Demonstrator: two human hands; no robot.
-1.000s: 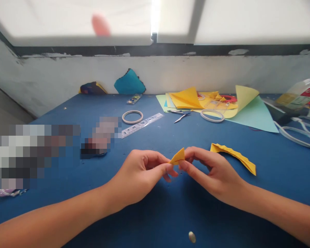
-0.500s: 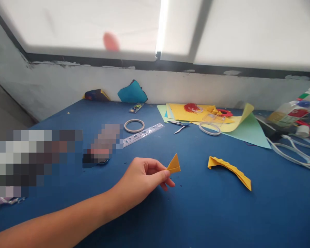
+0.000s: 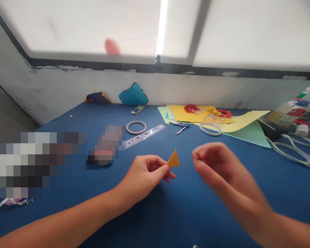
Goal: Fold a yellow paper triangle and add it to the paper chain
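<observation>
My left hand (image 3: pixel 150 170) pinches a small folded yellow paper triangle (image 3: pixel 174 159) between thumb and fingertips, with the point up, above the blue table (image 3: pixel 181 217). To its right, a short gap from the triangle, hovers my right hand (image 3: pixel 224 172), slightly blurred. Its fingers are curled and the thumb meets them at the tips. Whatever may be between those fingers is hidden. The folded yellow paper strip seen before on the right is out of sight, in the area my right hand covers.
Behind the hands lie a clear stencil ruler (image 3: pixel 146 136), a tape roll (image 3: pixel 136 127), a white ring (image 3: pixel 210 129) and a drawing compass (image 3: pixel 181 130). Coloured paper sheets (image 3: pixel 248 132) rest further back. White cables (image 3: pixel 294 151) and a bottle (image 3: pixel 286 115) stand right. A pixelated object (image 3: pixel 107 144) lies left.
My right hand has come into view from the right, over the place where the folded yellow strip lay. My left hand still holds the triangle, nearly unmoved.
</observation>
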